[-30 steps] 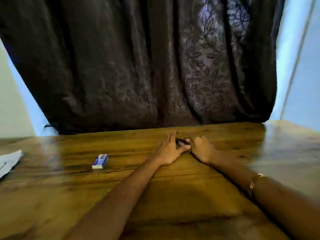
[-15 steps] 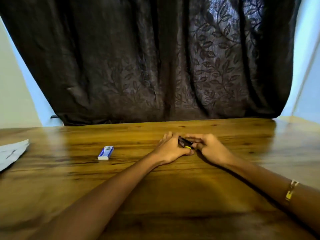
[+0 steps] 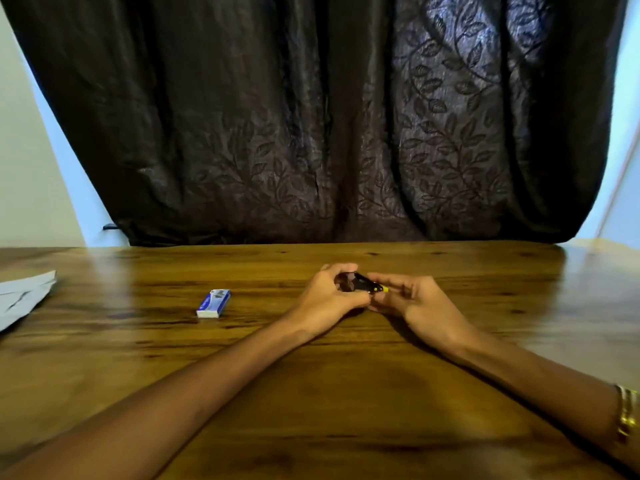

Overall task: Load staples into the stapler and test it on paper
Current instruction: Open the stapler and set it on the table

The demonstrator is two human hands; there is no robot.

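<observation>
both hands on the stapler (image 3: 360,283), held just above the bench (image 3: 311,393) at its far middle. your left hand (image 3: 329,299) grips the dark body, fingers curled over it; your right hand (image 3: 412,303) pinches the end with the yellow tip. whether the magazine is open yet, cannot tell; too small and partly covered.

step in hand, by my reading: opening the stapler for loading. nothing loaded yet as far as shows. the staple box (image 3: 214,303) lies flat on the bench, well left of the stapler, closed as far as i can see. the paper (image 3: 24,296) sits further left of the stapler, at the bench's left edge.

next move likely calls for you to get the tray fully out, then free one hand to reach left for the box. keep the stapler steady in the other.

against half a second back: hands have lifted slightly and the stapler is tilted up more, yellow tip now clear of your fingers. box and paper unmoved on the bench.
</observation>
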